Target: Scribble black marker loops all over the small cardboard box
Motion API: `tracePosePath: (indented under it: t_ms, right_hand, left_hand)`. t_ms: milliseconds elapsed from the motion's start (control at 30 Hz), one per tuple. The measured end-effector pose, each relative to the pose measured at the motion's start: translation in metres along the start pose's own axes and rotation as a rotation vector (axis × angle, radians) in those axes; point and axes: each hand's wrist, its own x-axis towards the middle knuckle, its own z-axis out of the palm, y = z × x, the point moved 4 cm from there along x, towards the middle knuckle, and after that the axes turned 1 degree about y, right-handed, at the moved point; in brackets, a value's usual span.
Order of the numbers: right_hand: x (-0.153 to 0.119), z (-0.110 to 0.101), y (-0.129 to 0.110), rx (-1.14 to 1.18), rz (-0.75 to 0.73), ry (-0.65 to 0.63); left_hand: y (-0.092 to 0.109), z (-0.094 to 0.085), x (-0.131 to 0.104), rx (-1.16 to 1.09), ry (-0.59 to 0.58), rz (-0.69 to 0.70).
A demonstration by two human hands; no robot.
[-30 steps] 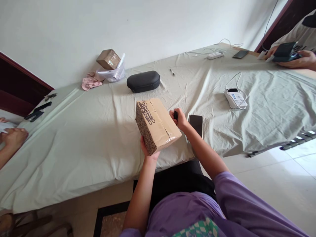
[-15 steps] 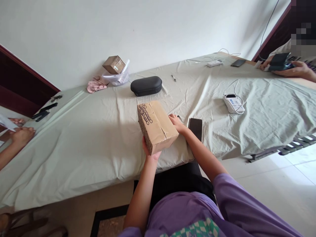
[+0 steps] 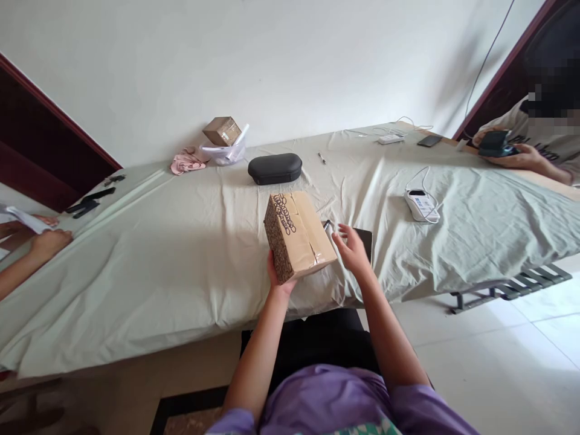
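My left hand point(image 3: 278, 279) grips a brown cardboard box point(image 3: 301, 235) at its near left lower corner; the fingers under it are hidden. Dark looped scribbles mark the box's top, and its left side is densely patterned. To the right of the box, my right hand point(image 3: 352, 249) is apart from it, fingers spread, holding nothing. A pen point(image 3: 326, 225) lies between the box and that hand, partly covered. Beneath my right hand a dark phone point(image 3: 366, 241) shows in part on the cloth.
Beyond the box lies a black hard case point(image 3: 275, 169). A pen point(image 3: 321, 158), a pink cloth point(image 3: 188, 161) and a small carton point(image 3: 222, 131) on a plastic bag are farther back. Right stands a white corded device point(image 3: 421, 205). People's hands point(image 3: 49, 244) work at both ends.
My right hand has let go of the box's right side and moved right, over the phone. The box has turned slightly in my left hand. The view has shifted a little.
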Motion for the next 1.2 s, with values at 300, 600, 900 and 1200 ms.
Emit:
tracePosePath:
  t_ms: [300,600,900,1200]
  right_hand:
    - [-0.005,0.000,0.026,-0.830,0.302,0.182]
    - [-0.027,-0.024,0.044,-0.800,0.465,0.271]
    - [-0.013,-0.042,0.067,-0.031,0.334,0.258]
    - [-0.010,-0.050,-0.016,1.189,0.315,0.174]
  left_hand:
    - [-0.002,0.001,-0.001,-0.028,0.001,-0.095]
    - [-0.005,-0.022,0.014,-0.036,-0.199,-0.141]
    - [-0.008,-0.041,0.028,-0.106,-0.200,-0.206]
    - [-0.009,-0.034,0.022,-0.047,-0.197,-0.188]
